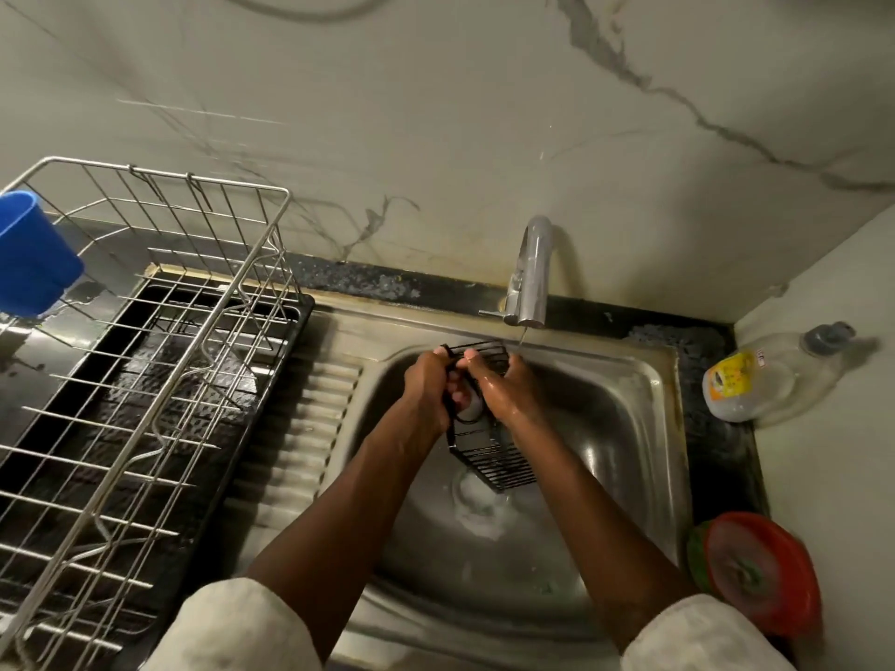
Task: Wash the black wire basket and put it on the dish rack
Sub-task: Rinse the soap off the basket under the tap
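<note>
The black wire basket is held over the steel sink, just below the tap, from which a thin stream of water runs. My left hand grips the basket's left side with curled fingers. My right hand, wet, grips it from the right. A grey pad-like object shows between my hands; I cannot tell which hand holds it. The basket's lower end sticks out beneath my hands. The wire dish rack stands to the left on a black tray.
A blue cup hangs at the rack's far left edge. A clear soap bottle with a yellow label lies on the right counter. A red and green lidded container sits at the front right. White foam lies around the drain.
</note>
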Demonstrator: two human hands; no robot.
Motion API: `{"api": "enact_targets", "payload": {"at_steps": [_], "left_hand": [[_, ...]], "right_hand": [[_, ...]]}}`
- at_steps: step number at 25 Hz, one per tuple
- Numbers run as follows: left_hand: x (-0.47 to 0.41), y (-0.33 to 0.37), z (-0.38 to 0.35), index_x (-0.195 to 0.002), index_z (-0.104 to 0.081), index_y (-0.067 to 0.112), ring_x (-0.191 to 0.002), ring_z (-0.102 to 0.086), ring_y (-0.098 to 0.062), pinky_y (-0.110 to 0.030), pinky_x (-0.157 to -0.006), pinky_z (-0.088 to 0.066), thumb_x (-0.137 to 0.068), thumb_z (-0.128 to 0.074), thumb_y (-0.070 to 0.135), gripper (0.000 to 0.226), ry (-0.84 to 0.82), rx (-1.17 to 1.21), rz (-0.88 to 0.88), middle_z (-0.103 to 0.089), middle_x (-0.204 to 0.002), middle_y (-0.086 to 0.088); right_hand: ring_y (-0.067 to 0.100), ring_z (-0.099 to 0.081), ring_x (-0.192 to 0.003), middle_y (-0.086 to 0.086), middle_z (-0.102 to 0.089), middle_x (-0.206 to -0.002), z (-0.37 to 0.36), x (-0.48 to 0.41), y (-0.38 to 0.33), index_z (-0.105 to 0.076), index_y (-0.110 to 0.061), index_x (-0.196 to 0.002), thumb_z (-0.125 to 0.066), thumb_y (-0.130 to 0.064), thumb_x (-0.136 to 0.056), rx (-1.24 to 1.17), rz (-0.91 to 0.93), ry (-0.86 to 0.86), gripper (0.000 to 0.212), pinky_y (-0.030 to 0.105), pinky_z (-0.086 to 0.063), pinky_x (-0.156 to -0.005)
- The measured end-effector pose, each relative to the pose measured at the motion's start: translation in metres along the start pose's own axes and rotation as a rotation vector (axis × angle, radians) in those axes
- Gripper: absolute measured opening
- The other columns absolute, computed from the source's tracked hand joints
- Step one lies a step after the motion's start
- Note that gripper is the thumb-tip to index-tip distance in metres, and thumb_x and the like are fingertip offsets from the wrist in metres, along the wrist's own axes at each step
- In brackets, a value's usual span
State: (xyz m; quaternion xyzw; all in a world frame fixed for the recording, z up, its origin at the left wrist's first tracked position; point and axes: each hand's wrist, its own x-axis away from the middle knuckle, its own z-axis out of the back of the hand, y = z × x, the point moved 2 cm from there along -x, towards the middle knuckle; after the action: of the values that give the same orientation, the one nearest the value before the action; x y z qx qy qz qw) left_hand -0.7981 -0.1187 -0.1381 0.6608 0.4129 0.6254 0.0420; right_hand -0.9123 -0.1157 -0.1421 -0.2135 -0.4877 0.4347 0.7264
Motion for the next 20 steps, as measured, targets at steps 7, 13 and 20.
{"api": "enact_targets", "payload": {"at_steps": [7,13,20], "left_hand": [[0.052,-0.014,-0.040,-0.121,-0.061,-0.006,-0.113,-0.066,-0.038,-0.049,-0.100,-0.054,-0.104,-0.041,0.012,0.031,-0.549,-0.377,-0.128,-0.066,-0.121,-0.027],[0.054,-0.026,-0.032,-0.107,-0.076,0.019,-0.081,-0.068,-0.006,-0.020,-0.073,-0.059,-0.097,-0.059,0.008,0.022,-0.289,-0.812,-0.366,-0.074,-0.106,-0.005],[-0.015,-0.010,0.056,-0.092,-0.066,0.012,-0.084,-0.068,-0.024,-0.039,-0.080,-0.061,-0.079,-0.067,0.035,0.027,0.264,-1.069,-0.309,-0.071,-0.091,-0.009]], "right_hand": [[0.029,-0.067,-0.104,0.014,-0.062,-0.131,0.051,0.005,0.009,-0.031,-0.019,-0.152,-0.072,-0.085,-0.055,-0.173,-0.144,-0.029,0.124,0.045,-0.055,-0.085],[0.026,-0.067,-0.076,0.009,-0.072,-0.090,0.070,-0.004,0.040,-0.072,-0.022,-0.096,-0.056,-0.076,-0.076,-0.022,-0.189,0.212,0.060,0.040,-0.058,-0.069],[0.039,-0.071,-0.084,0.021,-0.067,-0.103,0.091,-0.002,0.085,-0.058,-0.010,-0.110,-0.064,-0.054,-0.079,-0.378,-0.461,-0.029,0.054,0.049,-0.059,-0.063]]}}
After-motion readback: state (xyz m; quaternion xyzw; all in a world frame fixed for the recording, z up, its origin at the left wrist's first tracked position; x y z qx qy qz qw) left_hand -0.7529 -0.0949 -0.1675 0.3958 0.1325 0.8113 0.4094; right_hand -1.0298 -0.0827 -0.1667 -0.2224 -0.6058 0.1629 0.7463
